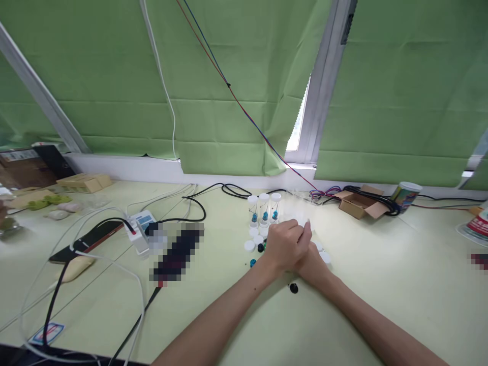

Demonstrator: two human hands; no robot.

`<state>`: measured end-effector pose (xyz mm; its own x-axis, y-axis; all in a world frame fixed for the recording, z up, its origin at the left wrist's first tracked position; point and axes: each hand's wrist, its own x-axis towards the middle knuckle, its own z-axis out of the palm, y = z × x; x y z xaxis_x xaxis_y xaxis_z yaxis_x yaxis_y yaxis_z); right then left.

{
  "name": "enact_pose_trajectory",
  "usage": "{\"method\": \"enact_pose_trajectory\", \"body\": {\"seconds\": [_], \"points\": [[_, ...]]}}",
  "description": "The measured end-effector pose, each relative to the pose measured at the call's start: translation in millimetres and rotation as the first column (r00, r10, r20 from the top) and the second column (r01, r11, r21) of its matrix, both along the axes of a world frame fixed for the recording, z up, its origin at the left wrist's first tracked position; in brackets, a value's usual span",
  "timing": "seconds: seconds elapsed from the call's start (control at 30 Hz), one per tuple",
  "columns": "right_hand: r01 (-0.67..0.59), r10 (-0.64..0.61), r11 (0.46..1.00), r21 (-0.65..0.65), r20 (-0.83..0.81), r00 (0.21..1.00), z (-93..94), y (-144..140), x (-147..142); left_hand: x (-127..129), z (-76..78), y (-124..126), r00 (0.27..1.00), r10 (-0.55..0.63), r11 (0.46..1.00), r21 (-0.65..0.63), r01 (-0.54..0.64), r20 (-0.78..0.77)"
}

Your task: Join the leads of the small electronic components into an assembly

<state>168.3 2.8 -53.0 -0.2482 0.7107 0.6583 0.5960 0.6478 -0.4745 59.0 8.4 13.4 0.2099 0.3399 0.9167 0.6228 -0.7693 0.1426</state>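
My left hand (pixel 286 245) and my right hand (pixel 313 262) are pressed together above the table, fingers curled. The left hand covers most of the right, and whatever lies between them is hidden. Just behind them stands a row of small clear containers with white lids (pixel 264 197), each with a blue piece (pixel 265 216) inside. White caps (pixel 249 246) lie to the left of my hands, and another white cap (pixel 325 257) shows by the right one. Close by are a small black piece (pixel 260 248) and a loose blue piece (pixel 253 263). A black knob-like piece (pixel 293 288) rests between my forearms.
A power strip (pixel 138 238) with tangled cables and a dark phone-like slab (pixel 93 239) occupy the left. An open cardboard box (pixel 360 203) and a printed canister (pixel 406 197) stand at the back right. Red and blue wires (pixel 244 109) hang before green blinds.
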Motion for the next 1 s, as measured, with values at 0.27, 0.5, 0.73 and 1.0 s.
{"method": "enact_pose_trajectory", "body": {"seconds": [0.27, 0.5, 0.73, 1.0], "points": [[-0.032, 0.031, 0.998, -0.059, -0.006, 0.999, 9.1, -6, -3, -62, -31.0, 30, 0.983, 0.057, 0.991, -0.106, -0.077, -0.174], [-0.024, 0.024, 0.998, -0.064, 0.000, 1.000, 8.2, -6, -2, -97, -39.9, 29, 0.932, 0.015, 0.953, -0.276, -0.122, -0.361], [-0.028, 0.033, 0.994, -0.101, 0.049, 0.998, 12.8, -7, -4, -87, -26.0, 12, 0.877, -0.212, 0.872, -0.489, -0.030, -0.431], [-0.042, 0.053, 0.993, -0.109, 0.097, 0.994, 10.9, -6, -5, -87, -26.8, 7, 0.829, -0.276, 0.831, -0.555, -0.049, -0.486]]}}
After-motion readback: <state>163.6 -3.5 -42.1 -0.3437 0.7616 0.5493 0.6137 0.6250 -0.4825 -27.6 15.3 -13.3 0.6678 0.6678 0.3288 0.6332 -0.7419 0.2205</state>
